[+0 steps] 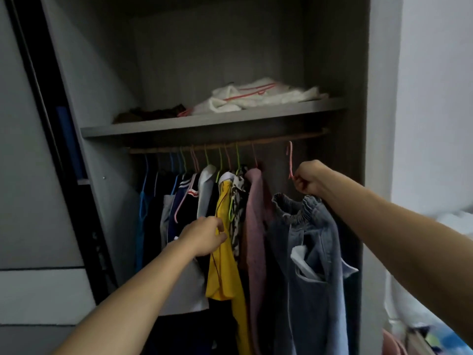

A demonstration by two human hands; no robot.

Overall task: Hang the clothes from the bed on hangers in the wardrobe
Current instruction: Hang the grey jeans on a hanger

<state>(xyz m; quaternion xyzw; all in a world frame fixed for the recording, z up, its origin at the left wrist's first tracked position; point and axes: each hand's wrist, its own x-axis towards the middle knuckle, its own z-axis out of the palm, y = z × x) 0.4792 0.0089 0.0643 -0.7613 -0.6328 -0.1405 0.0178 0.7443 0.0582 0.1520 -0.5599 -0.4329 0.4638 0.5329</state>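
Blue jeans point(312, 265) with an elastic waist hang from a pink hanger point(290, 160) whose hook sits at the wardrobe rail point(302, 135), near its right end. My right hand point(308, 179) grips that hanger just under the hook, above the waistband. To the left, my left hand point(207, 235) pinches the yellow garment point(225, 272) hanging beside a pink top point(256, 221). Several more clothes on coloured hangers fill the left part of the rail.
Above the rail, the shelf point(204, 123) holds folded white cloth point(263, 96) with a pink hanger on it and a dark bundle point(153, 114). A dark sliding door frame point(51, 124) stands at the left. The wardrobe's right wall point(376, 124) is close to the jeans.
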